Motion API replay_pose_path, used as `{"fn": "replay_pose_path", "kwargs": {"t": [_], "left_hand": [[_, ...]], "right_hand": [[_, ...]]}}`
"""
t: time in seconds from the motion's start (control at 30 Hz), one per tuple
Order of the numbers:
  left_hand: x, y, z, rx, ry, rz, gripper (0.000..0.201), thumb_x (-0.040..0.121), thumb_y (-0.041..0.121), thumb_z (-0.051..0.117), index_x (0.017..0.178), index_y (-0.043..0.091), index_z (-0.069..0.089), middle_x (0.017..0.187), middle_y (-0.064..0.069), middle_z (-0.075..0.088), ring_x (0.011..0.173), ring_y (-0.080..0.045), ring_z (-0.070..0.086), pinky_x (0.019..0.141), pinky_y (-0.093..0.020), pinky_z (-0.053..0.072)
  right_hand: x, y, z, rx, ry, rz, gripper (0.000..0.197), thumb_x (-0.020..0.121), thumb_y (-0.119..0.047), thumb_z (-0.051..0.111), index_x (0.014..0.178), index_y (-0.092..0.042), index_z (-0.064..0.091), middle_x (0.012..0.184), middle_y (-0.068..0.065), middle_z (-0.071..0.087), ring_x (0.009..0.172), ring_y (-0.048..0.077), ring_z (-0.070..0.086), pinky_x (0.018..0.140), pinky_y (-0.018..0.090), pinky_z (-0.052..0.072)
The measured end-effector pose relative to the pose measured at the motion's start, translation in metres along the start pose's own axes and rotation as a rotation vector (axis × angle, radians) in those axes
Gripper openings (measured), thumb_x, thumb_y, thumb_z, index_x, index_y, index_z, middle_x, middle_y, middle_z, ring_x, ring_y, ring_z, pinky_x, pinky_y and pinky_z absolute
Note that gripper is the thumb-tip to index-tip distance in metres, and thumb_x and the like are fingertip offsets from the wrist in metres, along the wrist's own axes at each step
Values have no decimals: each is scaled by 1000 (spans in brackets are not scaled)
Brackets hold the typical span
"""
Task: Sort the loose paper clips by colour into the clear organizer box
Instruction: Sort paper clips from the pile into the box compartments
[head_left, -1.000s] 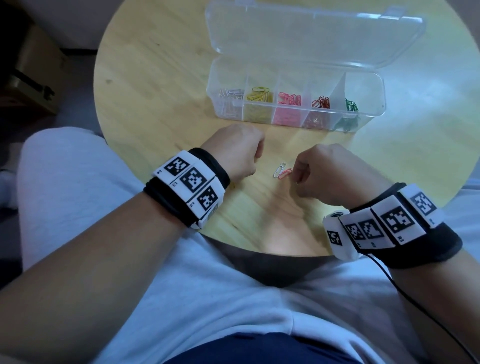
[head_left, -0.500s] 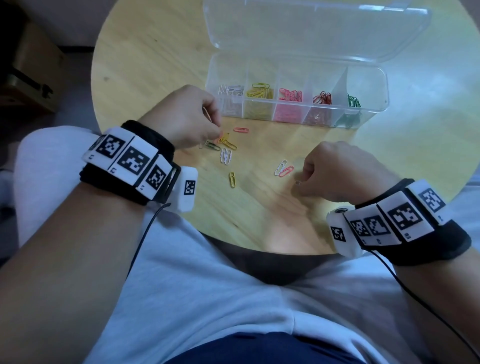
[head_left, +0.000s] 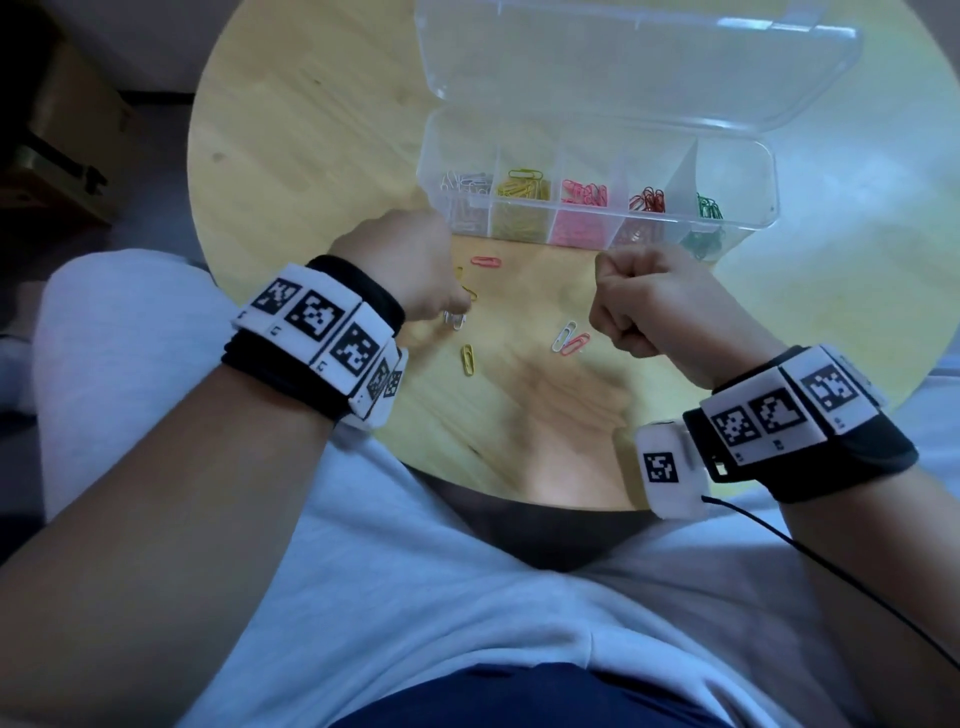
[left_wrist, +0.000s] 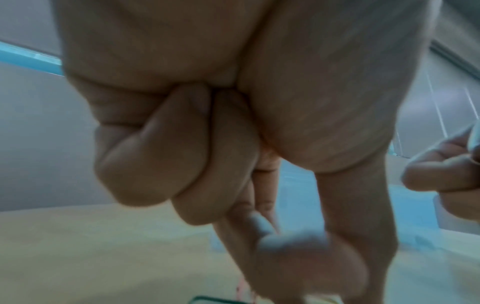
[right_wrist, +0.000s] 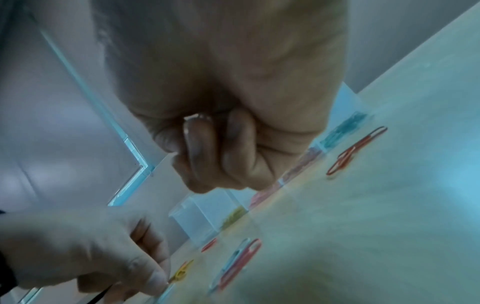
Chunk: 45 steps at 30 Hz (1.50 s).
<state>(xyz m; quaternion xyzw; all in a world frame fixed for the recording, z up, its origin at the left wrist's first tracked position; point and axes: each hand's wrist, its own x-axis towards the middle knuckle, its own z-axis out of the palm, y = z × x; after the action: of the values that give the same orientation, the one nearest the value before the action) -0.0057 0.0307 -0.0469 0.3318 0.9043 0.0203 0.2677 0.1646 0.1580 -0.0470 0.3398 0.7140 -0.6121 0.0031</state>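
The clear organizer box (head_left: 763, 192) stands open, with white, yellow, pink, red and green clips in separate compartments. Loose clips lie in front of it: a pink clip (head_left: 487, 261), a yellow clip (head_left: 468, 358) and a white and pink pair (head_left: 570, 338). My left hand (head_left: 460, 306) reaches down with thumb and forefinger pinching a yellow paper clip (right_wrist: 180, 273) on the table, just above two white clips (head_left: 456, 319). My right hand (head_left: 639, 306) hovers as a fist right of the pair; nothing shows in it. Two red clips (right_wrist: 355, 151) lie beyond it.
The box's clear lid (head_left: 623, 62) lies open behind the compartments. The round wooden table (head_left: 311, 156) ends close to my lap at the near edge. A dark cabinet (head_left: 57, 171) stands on the floor at the left.
My left hand moved up toward the box, uncovering several clips, and now pinches at one. My right hand drew back from the white and pink pair and lifted as a fist.
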Motion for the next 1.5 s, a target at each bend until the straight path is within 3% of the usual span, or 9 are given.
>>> {"fn": "replay_pose_path", "kwargs": {"t": [0.1,0.23,0.37,0.53,0.87,1.0,1.17,1.37,1.5], "left_hand": [[-4,6,1,73,-4,-2,20,64,35,79,70,19,69,71,2,70,73,-23,66,68,-34,55],[-10,15,7,163,35,63,16,72,30,74,83,21,68,82,2,66,77,-24,63,70,-36,53],[-12,24,15,177,50,127,17,73,28,73,82,19,63,85,5,62,79,-25,59,67,-33,45],[-15,29,17,203,65,164,15,71,27,72,83,20,67,88,1,64,79,-27,58,67,-34,45],[-12,29,20,130,8,219,13,71,25,66,80,15,66,95,0,68,85,-27,64,67,-37,52],[-12,27,6,-151,-147,232,16,77,21,60,65,13,64,67,-4,61,62,-22,54,58,-31,45],[-15,20,-15,-738,-235,128,35,86,9,38,53,18,35,40,7,33,37,-11,18,41,-15,14],[-17,11,-38,-1076,-152,65,30,80,14,31,51,21,28,44,3,26,38,-12,14,41,-16,10],[-17,8,-54,-1177,-93,63,29,78,19,38,52,22,26,46,5,21,42,-14,8,44,-20,8]], "right_hand": [[4,-1,3,25,44,-64,22,50,-1,33,56,-21,26,48,-2,26,48,16,31,42,16,18],[7,0,-1,1,77,-53,20,55,-3,40,66,-20,38,55,5,40,46,15,32,42,18,21],[8,6,-1,-367,42,-76,15,79,-4,57,75,-17,65,45,-12,48,39,0,41,42,13,29],[11,12,1,-668,52,-24,15,69,-32,84,80,-28,74,50,-8,44,44,8,40,45,22,27],[11,14,2,-756,78,-33,15,75,-33,77,68,-20,71,54,-8,54,49,8,46,46,25,31],[9,10,-1,-417,119,3,19,83,-20,55,65,-15,57,53,-8,51,49,11,41,48,26,29],[5,-4,-8,338,2,161,13,78,-16,37,66,-21,37,50,1,34,40,12,18,43,18,11],[8,-35,5,471,-63,163,19,81,-6,32,66,-16,36,61,15,61,34,18,36,35,14,22],[21,-62,26,422,-42,53,28,79,7,33,58,-12,35,54,12,54,35,18,37,36,17,20]]}}
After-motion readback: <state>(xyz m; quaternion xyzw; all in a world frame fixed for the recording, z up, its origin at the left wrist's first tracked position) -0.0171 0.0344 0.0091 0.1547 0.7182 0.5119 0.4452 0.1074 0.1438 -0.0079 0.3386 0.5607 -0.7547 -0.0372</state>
